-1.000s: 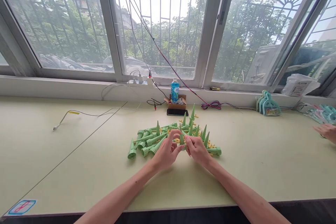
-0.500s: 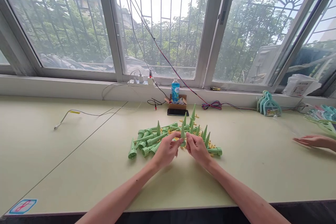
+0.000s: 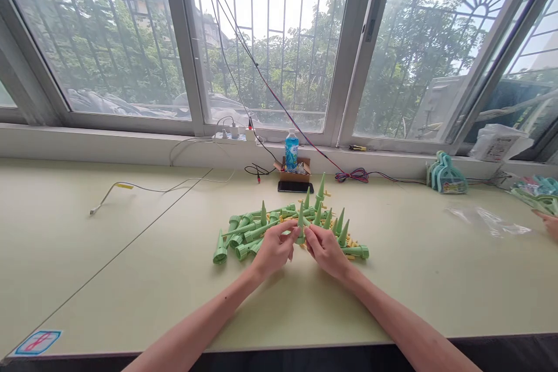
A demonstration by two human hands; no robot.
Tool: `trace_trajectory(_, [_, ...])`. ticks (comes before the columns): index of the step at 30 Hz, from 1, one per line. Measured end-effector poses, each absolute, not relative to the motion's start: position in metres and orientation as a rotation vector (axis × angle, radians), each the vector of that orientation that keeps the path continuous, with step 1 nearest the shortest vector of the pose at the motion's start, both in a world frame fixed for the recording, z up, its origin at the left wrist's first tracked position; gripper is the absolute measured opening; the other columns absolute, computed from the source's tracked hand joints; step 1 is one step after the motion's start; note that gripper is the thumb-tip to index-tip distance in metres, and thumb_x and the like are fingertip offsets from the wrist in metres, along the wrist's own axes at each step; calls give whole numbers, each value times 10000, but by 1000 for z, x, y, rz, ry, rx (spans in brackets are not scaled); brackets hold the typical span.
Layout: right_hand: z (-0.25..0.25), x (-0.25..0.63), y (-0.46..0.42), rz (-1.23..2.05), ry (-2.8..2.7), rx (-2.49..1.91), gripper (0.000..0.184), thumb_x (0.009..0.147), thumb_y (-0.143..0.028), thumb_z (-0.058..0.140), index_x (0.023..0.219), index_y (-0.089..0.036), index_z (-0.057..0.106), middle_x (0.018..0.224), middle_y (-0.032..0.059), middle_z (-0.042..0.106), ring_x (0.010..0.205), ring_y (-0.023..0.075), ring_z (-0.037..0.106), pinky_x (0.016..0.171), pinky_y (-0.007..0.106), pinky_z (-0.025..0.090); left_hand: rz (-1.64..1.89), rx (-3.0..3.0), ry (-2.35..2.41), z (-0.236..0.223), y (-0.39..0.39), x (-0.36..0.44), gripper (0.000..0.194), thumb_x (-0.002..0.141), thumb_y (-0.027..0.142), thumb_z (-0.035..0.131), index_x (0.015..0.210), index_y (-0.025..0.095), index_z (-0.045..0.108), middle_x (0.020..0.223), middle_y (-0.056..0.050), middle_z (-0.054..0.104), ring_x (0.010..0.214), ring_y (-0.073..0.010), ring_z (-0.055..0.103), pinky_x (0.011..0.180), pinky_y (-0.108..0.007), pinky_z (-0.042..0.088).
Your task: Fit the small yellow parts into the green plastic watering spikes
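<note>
My left hand (image 3: 276, 244) is closed on a green plastic watering spike (image 3: 300, 222), held upright by its base with the pointed tip up. Close against its right side is my right hand (image 3: 324, 247), fingers pinched together; what they hold, if anything, is hidden. Behind both hands lies a pile of similar green watering spikes (image 3: 247, 231), some lying flat and several standing point up. Small yellow plastic pieces (image 3: 352, 244) are scattered among them, mostly behind my right hand.
A blue-labelled bottle (image 3: 292, 151) stands in a small cardboard box (image 3: 296, 175), behind a black phone (image 3: 295, 186). Coiled cable (image 3: 352, 175) and turquoise hangers (image 3: 447, 174) lie along the sill. Rightward are a clear plastic bag (image 3: 488, 222) and another person's hand (image 3: 548, 224).
The spike in my left hand has shifted slightly left and down, and my right hand slightly left. The other person's hand has withdrawn rightward, and a clear bag now shows on the table there.
</note>
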State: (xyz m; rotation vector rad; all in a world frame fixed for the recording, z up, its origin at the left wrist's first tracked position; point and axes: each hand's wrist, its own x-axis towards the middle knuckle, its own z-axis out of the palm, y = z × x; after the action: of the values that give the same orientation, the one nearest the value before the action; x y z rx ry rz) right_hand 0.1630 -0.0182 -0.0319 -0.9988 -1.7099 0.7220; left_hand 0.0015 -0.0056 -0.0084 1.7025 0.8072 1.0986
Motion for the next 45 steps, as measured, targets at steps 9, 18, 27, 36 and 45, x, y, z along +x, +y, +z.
trace_trajectory(9, [-34,166,-19,606,-1804,-1036,416,998,-467,374,665,-217,357,513,-42,406,474,109,347,475,254,300,1087,1679,876,-13,-5,-1,377,859,494,580,960,142,669,771,-26,620,358,-26,388,340,-187,325])
trace_trajectory(18, [-35,168,-19,561,-1876,-1022,390,1002,-441,363,676,-230,333,531,-39,394,490,124,327,491,267,289,1049,1657,885,-9,-7,-2,361,843,519,591,828,161,636,694,3,597,346,-31,381,337,-185,297])
trace_trajectory(27, [-33,171,-21,380,-2019,-958,352,1017,-367,321,693,-230,331,617,-15,424,540,142,321,540,278,292,895,1562,910,-3,-8,-7,409,823,567,606,768,162,597,407,77,396,304,-53,315,319,-179,245])
trace_trajectory(36, [-32,165,-24,493,-1914,-978,350,1017,-372,330,698,-229,323,598,-25,381,531,139,291,525,279,271,907,1516,815,-5,-6,-5,424,816,571,619,867,150,619,686,7,583,338,-35,398,316,-185,284])
trace_trajectory(45, [-34,164,-23,575,-1876,-987,349,1005,-367,365,689,-224,329,590,-28,377,529,132,294,528,274,262,936,1604,775,-9,-5,-7,405,864,556,564,920,160,633,746,13,559,345,-22,412,321,-173,295])
